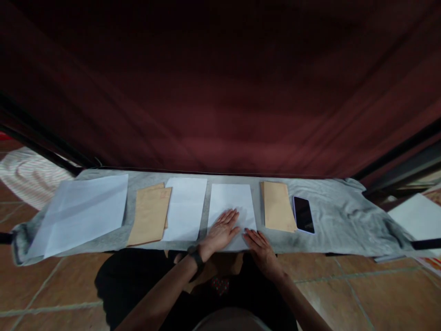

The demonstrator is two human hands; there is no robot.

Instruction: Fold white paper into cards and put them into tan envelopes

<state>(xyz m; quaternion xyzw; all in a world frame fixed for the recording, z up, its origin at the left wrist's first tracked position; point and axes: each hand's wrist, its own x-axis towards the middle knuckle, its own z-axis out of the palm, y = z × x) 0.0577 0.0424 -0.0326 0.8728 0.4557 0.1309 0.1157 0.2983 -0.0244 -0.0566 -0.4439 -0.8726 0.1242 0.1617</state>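
Note:
A white sheet of paper [230, 197] lies in front of me on the grey cloth. Flat on its lower middle rests my left hand [222, 230], fingers stretched out, a dark watch on the wrist. My right hand [261, 248] lies at the sheet's lower right corner with its fingers extended and touching the paper. Neither hand grips anything. To the right of the sheet is a small stack of brown envelopes [278, 207]. On its left lies other white paper [188, 207], partly tucked under a second group of brown envelopes [149, 214].
Large white sheets [87, 211] lie at the far left of the narrow cloth-covered surface [339, 220]. A phone [303, 214] sits right of the envelopes. A dark red curtain [220, 115] hangs along the back edge. Tiled floor [69, 285] shows below.

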